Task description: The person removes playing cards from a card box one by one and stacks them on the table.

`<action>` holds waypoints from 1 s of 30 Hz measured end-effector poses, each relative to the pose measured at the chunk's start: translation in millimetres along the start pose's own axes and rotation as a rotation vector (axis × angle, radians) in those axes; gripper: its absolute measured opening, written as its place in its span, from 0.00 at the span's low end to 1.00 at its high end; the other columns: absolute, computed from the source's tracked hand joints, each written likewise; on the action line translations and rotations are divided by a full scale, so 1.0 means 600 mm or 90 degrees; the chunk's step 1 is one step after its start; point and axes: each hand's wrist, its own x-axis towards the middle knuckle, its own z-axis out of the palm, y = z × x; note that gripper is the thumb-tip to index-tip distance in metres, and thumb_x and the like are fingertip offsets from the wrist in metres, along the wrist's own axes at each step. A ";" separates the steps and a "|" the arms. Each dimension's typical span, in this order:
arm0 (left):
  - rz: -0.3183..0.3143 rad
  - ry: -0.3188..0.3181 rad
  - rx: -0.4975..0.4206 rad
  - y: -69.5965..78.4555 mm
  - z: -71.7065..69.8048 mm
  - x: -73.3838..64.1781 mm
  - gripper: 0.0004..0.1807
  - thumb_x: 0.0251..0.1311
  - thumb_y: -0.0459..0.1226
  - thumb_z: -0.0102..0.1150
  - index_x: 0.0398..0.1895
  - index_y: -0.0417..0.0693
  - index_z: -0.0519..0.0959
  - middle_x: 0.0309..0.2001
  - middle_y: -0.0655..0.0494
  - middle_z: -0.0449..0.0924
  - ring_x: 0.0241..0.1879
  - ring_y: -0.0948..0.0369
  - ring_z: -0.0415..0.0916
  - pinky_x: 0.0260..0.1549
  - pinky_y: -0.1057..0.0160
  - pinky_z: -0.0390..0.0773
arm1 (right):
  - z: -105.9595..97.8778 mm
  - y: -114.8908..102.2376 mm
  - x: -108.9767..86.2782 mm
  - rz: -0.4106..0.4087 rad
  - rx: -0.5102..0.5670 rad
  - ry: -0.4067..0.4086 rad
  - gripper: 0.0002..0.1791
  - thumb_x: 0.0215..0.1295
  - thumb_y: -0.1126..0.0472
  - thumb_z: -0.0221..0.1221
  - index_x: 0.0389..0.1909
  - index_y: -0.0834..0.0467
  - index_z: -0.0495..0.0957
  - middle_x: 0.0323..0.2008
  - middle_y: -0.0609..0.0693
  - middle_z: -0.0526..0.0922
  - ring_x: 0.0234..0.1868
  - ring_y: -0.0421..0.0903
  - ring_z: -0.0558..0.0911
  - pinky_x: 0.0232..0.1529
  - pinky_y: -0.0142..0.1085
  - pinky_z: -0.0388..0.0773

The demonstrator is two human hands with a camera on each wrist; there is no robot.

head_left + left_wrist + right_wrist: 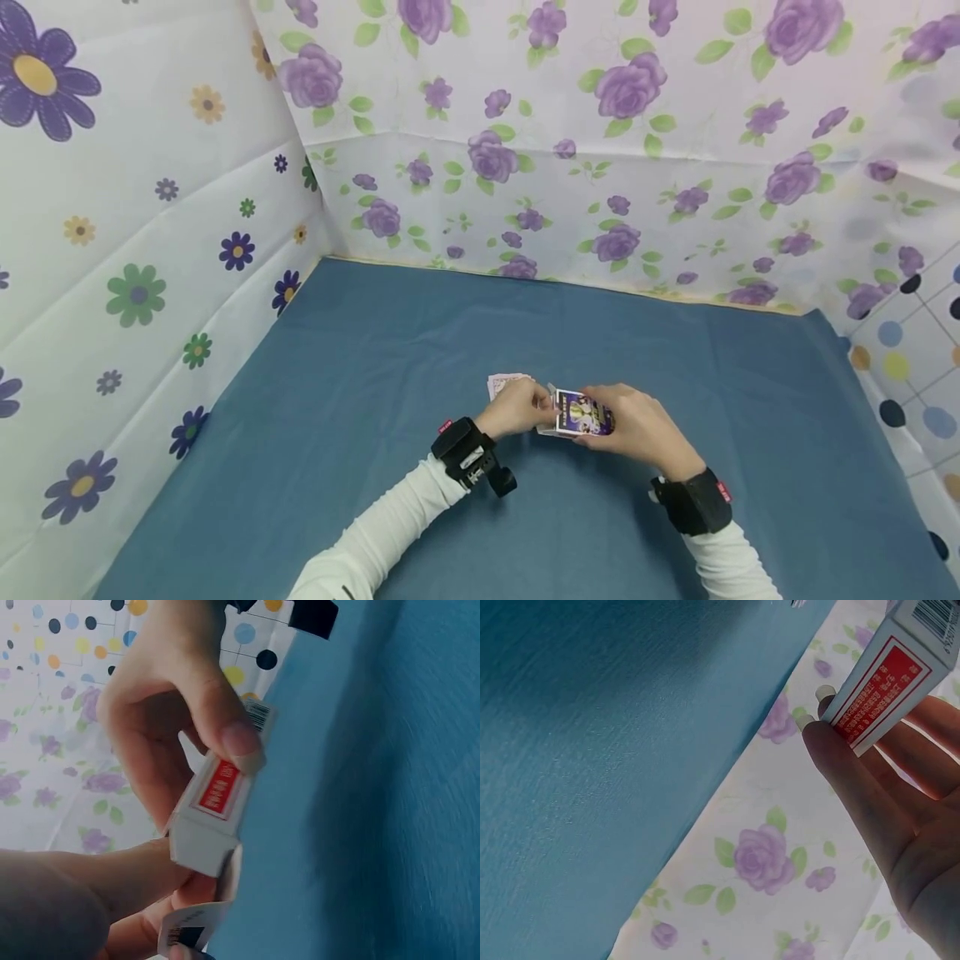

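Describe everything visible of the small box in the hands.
The small box looks like printed cardboard: a purple-and-yellow picture on its broad upper face, a red panel with white characters on a narrow side, and a barcode at one end. At the other end a flap juts out, so it looks opened; its contents cannot be made out. The right hand grips it toward the barcode end, while the left hand grips the flap end, over the blue cloth.

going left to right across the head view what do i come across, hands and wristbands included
Daisy-print sheet → black left wristband → left hand → small printed box → right hand → black right wristband → dotted sheet
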 end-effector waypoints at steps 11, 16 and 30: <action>-0.116 -0.060 -0.220 -0.015 -0.008 0.013 0.08 0.60 0.34 0.64 0.31 0.35 0.86 0.13 0.61 0.67 0.11 0.68 0.58 0.13 0.70 0.60 | -0.001 0.007 0.001 0.002 0.000 -0.009 0.36 0.48 0.43 0.72 0.56 0.58 0.78 0.48 0.56 0.84 0.44 0.48 0.82 0.40 0.44 0.78; -0.139 -0.093 -0.290 -0.021 -0.014 0.014 0.10 0.60 0.35 0.64 0.33 0.32 0.85 0.12 0.60 0.64 0.10 0.67 0.55 0.13 0.67 0.57 | -0.004 0.010 0.002 0.010 0.004 -0.016 0.37 0.48 0.43 0.72 0.56 0.58 0.78 0.48 0.56 0.84 0.43 0.48 0.82 0.39 0.43 0.78; -0.101 -0.079 -0.327 -0.043 -0.048 -0.009 0.09 0.69 0.34 0.53 0.31 0.38 0.74 0.18 0.54 0.74 0.27 0.59 0.84 0.25 0.64 0.72 | 0.001 0.025 0.000 0.043 0.004 -0.021 0.37 0.48 0.42 0.72 0.57 0.59 0.78 0.48 0.56 0.84 0.43 0.48 0.82 0.40 0.44 0.77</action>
